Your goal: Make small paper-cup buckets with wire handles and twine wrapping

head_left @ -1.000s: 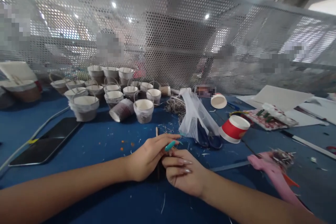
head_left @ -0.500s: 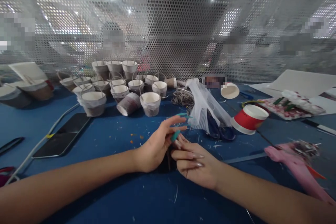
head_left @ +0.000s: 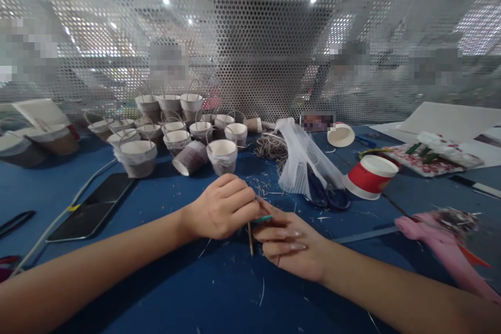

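Observation:
My left hand [head_left: 225,206] is closed, its fingers curled over toward the right hand, back of the hand up. Fingertips touching it, my right hand [head_left: 293,248] is closed too, with the palm side turned partly up. Between them a thin brown stick [head_left: 251,240] points down toward the table; its upper part is hidden in the fingers. A teal tip [head_left: 263,218], apparently a long fingernail of the left hand, shows at the pinch. Pale thread scraps [head_left: 262,185] lie just beyond the hands.
Several paper-cup baskets [head_left: 222,156] with looped handles stand at the back left. A phone [head_left: 94,207] lies left beside a cable [head_left: 84,185]. White mesh [head_left: 305,159] partly covers blue-handled scissors [head_left: 332,198]. A red-and-white cup [head_left: 370,176] and pink cloth [head_left: 430,235] lie to the right.
My left hand's fingers, stretched out before, have curled down into a closed grip at the right hand. More of the brown stick shows below. My right hand has barely moved.

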